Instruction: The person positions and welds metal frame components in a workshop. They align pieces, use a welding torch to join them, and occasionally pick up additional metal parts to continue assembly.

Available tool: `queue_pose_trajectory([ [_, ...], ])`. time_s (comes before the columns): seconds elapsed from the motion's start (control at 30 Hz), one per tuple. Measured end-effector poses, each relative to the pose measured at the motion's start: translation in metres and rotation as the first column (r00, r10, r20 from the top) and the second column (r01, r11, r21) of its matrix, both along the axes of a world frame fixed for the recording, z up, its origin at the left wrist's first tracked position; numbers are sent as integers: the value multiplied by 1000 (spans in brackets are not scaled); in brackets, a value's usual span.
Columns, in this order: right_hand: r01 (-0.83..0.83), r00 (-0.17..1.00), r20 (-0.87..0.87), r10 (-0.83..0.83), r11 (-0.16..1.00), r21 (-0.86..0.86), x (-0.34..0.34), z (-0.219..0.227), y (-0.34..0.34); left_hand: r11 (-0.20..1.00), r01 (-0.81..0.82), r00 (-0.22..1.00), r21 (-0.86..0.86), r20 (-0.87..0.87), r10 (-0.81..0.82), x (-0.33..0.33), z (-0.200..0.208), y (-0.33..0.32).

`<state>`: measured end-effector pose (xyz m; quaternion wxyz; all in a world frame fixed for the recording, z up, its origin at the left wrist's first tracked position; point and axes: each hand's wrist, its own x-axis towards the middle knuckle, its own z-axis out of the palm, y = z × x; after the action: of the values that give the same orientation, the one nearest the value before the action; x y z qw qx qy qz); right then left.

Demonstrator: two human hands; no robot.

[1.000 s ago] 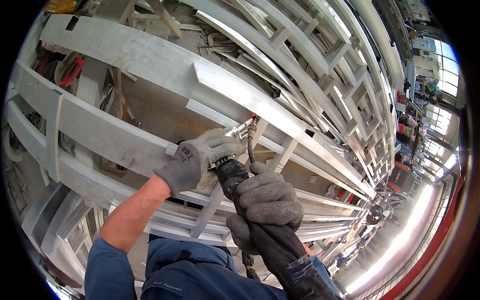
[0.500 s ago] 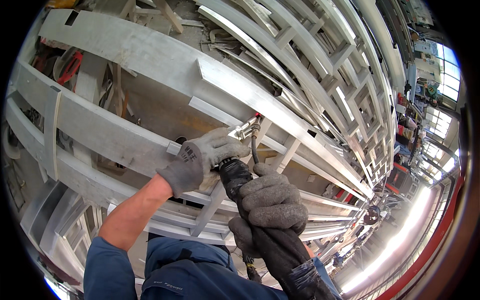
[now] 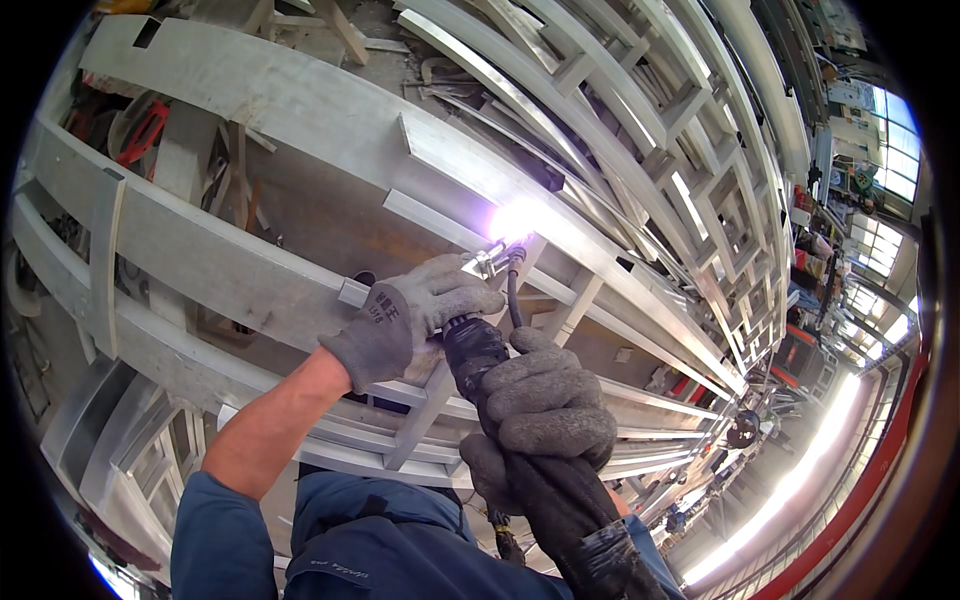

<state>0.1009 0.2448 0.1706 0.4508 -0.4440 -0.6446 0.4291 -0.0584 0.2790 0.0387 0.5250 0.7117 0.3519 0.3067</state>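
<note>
A welding torch (image 3: 472, 350) with a black wrapped handle slants up across the middle, its metal nozzle (image 3: 488, 262) at a bright violet-white arc (image 3: 517, 217). The arc burns on the edge of a silver metal beam (image 3: 455, 165) and hides the spot beneath it. My left hand (image 3: 425, 300), in a grey glove, is closed round the front of the torch just behind the nozzle. Lower down, my right hand (image 3: 548, 400) wraps the torch handle in a dark grey glove. A thin bent hose (image 3: 514, 290) rises from beside that hand to the nozzle.
Long metal rails (image 3: 220, 270) run crosswise beneath my arms, joined by short crosspieces (image 3: 104, 260). Beyond lies a stacked metal lattice frame (image 3: 680, 120). Loose clamps (image 3: 440, 75) and offcuts lie at the far side. A red-handled tool (image 3: 145, 132) is at the far left.
A bright arc has lit at the torch tip, where only a small red glow showed before. Both hands have barely shifted and keep their hold on the torch.
</note>
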Motion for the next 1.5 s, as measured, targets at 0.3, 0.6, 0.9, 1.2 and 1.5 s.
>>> queue_pose_trajectory([
  [0.3,-17,1000,12,17,1000,-11,-3,6,0,1000,-11,999,-2,45,11,-2,-2,-4],
  [0.6,-25,999,46,25,1000,-18,-2,12,-1,999,-12,999,-44,43,14,-2,5,-5],
  [0.9,-21,999,44,21,1000,-7,-3,16,-7,999,-21,998,-33,64,23,-4,12,-9],
  [1.2,-12,996,87,12,1000,-7,17,44,-28,999,-38,989,-12,144,39,24,39,-26],
  [1.5,141,983,115,-142,990,15,42,19,-50,997,37,991,-70,132,-27,63,10,-44],
])
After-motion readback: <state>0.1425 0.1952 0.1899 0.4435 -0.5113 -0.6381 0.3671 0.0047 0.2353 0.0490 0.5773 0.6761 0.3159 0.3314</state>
